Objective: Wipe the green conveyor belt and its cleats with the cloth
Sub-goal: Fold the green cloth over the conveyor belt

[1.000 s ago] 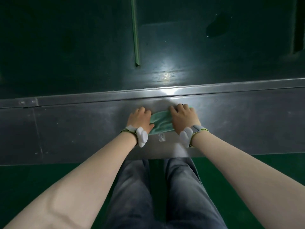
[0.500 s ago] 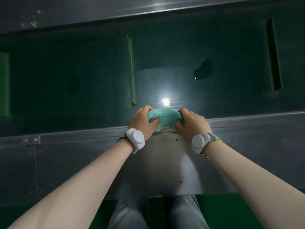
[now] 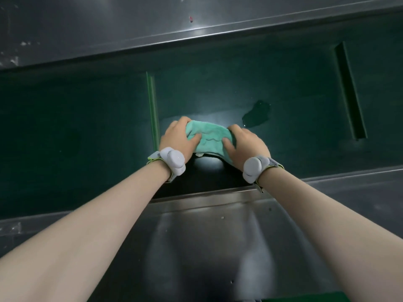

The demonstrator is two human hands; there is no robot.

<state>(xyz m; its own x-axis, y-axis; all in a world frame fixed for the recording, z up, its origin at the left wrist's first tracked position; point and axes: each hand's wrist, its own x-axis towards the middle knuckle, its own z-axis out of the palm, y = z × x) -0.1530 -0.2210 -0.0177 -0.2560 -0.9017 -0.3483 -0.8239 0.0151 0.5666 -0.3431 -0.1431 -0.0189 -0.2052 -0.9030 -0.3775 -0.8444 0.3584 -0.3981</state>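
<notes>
Head view: both hands clenched on the cloth, left hand gripping its left end, right hand its right end, thumbs pressed on top, other fingers curled over the far side and out of sight. Bunched between the two fists, long axis running left to right, parallel to the near rail. Resting on the belt, or just above it; contact underneath hidden by the hands. Placed close to the near edge of the belt, about midway along the visible stretch.

Just beside the left hand, on its outer side: a thin green cleat, running from the near edge toward the far rail, at right angles to the cloth's long axis. Left hand clearly the nearer one to it, almost touching its near end. Beyond the right hand, toward the far rail: a wet patch, near but apart from the cloth. Farther right, well apart: a second cleat, darker, slanting the same way.

Judged step: start of a stroke across the belt. Push straight away from the body likely to pass left of the wet patch unless angled rightward. For the cleat, a sideways shift left, then a run along its length, led by the left hand.
</notes>
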